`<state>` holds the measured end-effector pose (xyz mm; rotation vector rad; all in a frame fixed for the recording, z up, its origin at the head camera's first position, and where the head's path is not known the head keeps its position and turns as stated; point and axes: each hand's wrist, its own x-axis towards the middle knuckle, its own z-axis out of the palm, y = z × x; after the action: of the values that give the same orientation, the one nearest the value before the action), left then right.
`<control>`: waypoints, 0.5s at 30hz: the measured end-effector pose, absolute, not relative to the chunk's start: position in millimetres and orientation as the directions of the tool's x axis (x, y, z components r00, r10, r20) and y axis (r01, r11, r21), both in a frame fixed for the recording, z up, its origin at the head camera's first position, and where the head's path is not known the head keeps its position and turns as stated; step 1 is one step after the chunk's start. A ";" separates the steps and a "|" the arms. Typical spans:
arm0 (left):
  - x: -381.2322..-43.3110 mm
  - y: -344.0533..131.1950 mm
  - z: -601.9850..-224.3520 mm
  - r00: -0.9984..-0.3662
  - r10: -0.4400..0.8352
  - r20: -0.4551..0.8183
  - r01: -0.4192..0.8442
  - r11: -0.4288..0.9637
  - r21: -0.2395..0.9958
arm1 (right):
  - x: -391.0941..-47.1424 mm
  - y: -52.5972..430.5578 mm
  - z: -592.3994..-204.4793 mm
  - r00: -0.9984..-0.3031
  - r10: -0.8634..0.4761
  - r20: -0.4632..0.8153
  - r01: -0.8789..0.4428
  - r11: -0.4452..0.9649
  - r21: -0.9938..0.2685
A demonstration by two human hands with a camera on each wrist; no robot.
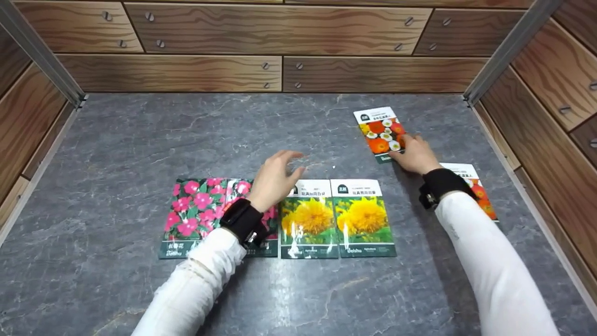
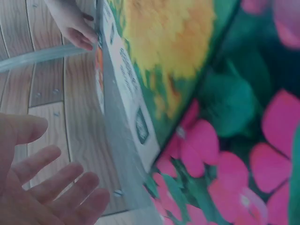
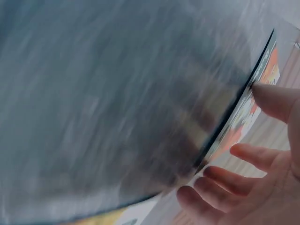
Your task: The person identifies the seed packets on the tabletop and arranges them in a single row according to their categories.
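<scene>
My right hand holds an orange-and-white flower seed packet by its lower right corner, with the thumb on the lower edge and the fingers along the side. The packet sits at the back right, slightly turned. My left hand, fingers apart and nothing in it, hovers over a row of seed packets. That row has two pink-flower packets, the left one fully in view and the other partly hidden by the left hand and wrist, then two yellow-flower packets beside them.
Another orange-flower packet lies at the right, partly covered by the right wrist. The grey marbled table is bordered by wood-patterned panels at the back and sides, with metal corner posts.
</scene>
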<state>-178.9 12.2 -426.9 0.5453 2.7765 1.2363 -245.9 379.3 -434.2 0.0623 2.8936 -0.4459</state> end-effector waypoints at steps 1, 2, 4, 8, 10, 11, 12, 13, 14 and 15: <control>-180.0 11.9 -427.7 -0.939 0.332 0.091 0.289 0.617 0.732 | -245.6 376.9 -434.6 -0.977 0.003 -0.212 0.067 0.954 -0.293; -181.1 11.8 -428.2 -0.941 0.326 0.087 0.282 0.616 0.735 | -245.1 373.7 -434.6 -0.979 -0.004 -0.206 0.058 0.953 -0.298; -183.4 12.5 -428.5 -0.945 0.320 0.072 0.265 0.616 0.742 | -244.0 366.0 -434.3 -0.982 -0.031 -0.184 0.027 0.951 -0.307; -190.9 17.7 -427.2 -0.952 0.304 0.041 0.237 0.644 0.727 | -241.9 344.4 -433.6 -0.984 -0.091 -0.152 -0.037 0.945 -0.325; -195.9 21.5 -427.1 -0.954 0.299 0.022 0.225 0.666 0.711 | -241.4 330.5 -432.9 -0.983 -0.108 -0.147 -0.055 0.943 -0.328; -198.4 23.7 -427.4 -0.955 0.297 0.015 0.220 0.674 0.705 | -241.4 323.3 -432.6 -0.983 -0.110 -0.147 -0.056 0.942 -0.331; -201.0 25.9 -428.2 -0.955 0.297 0.007 0.217 0.680 0.700 | -241.6 315.8 -432.4 -0.983 -0.111 -0.149 -0.056 0.943 -0.329; -203.3 28.1 -429.1 -0.955 0.298 0.003 0.216 0.686 0.695 | -241.9 308.3 -432.1 -0.982 -0.107 -0.154 -0.051 0.943 -0.329; -205.4 30.5 -430.2 -0.954 0.300 -0.001 0.217 0.690 0.691 | -242.2 300.7 -431.8 -0.982 -0.099 -0.162 -0.042 0.946 -0.322; -207.5 32.9 -431.6 -0.953 0.304 -0.005 0.218 0.695 0.685 | -242.5 293.2 -431.5 -0.981 -0.090 -0.171 -0.032 0.948 -0.316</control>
<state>-207.5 32.9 -431.6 0.4297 2.7828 1.1009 -242.5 293.2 -431.5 -0.0926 2.9182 -0.4691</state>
